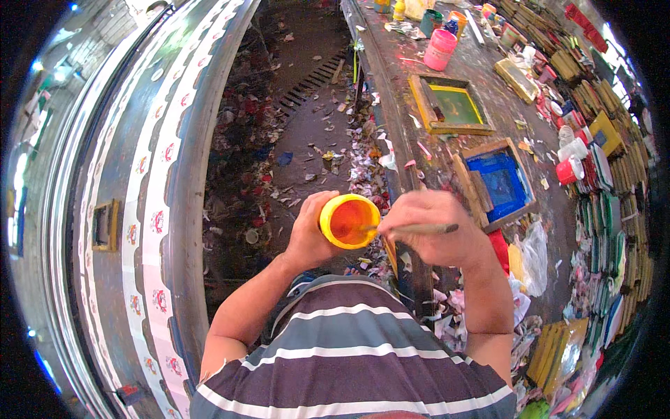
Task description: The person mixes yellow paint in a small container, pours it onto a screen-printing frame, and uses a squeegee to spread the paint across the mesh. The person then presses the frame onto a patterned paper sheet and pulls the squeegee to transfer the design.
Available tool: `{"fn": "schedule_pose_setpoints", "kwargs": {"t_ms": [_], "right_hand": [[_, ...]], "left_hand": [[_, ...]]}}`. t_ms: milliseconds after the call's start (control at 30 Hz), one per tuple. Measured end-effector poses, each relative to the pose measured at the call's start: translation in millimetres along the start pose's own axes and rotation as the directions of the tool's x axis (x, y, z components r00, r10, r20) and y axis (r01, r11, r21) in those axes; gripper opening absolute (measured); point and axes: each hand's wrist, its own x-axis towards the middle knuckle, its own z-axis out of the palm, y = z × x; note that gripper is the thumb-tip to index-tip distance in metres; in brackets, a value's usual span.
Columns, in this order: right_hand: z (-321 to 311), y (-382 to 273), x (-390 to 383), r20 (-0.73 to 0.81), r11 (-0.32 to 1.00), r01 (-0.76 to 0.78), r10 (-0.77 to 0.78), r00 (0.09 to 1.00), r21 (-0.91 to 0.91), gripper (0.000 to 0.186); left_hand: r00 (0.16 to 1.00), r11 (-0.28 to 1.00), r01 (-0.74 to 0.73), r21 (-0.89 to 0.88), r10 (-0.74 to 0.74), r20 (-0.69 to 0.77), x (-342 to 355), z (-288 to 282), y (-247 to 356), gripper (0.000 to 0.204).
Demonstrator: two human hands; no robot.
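Note:
In front of my chest, my left hand (308, 234) wraps round the side of a yellow plastic tub (350, 246). Its open mouth faces up and shows orange-red paint or ink (347, 216) inside. My right hand (431, 222) is closed on a thin stick (444, 228). One end of the stick reaches over the tub's right rim into the orange-red contents; the other sticks out past my knuckles. Whether that inner end carries bristles, I cannot tell.
On the left, a long table (122, 174) bears printed white strips (159, 209) and a small wooden frame (105, 225). A worktop at right holds a green-meshed screen frame (457, 105), a blue-inked one (499, 183) and a pink tub (440, 50). Scraps litter the floor (307, 133) between.

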Motion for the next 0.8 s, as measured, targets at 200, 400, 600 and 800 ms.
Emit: {"fn": "schedule_pose_setpoints", "kwargs": {"t_ms": [200, 400, 600, 800], "right_hand": [[8.4, 46.5, 48.7, 0.005, 0.999, 0.014, -0.014, 1.000, 0.033, 0.034], [6.3, 101.0, 118.2, -0.093, 0.988, 0.027, -0.041, 0.995, -0.151, 0.042], [-29.9, 139.4, 180.2, -0.068, 0.976, -0.087, 0.075, 0.995, -0.199, 0.033], [-52.3, 172.5, 224.4, -0.198, 0.964, -0.100, 0.051, 0.979, -0.246, 0.027]], "left_hand": [[0.999, 0.999, 0.037, 0.034, -0.037, -0.012, 43.9, -3.5, -50.5, 0.101], [1.000, 0.999, -0.017, -0.031, 0.018, 0.016, 107.4, -14.5, -116.2, 0.102], [0.992, 0.990, -0.104, -0.091, 0.111, 0.067, 199.8, -38.9, -173.9, 0.103], [0.975, 0.963, -0.193, -0.188, 0.210, 0.073, 313.6, -25.6, -211.0, 0.103]]}}
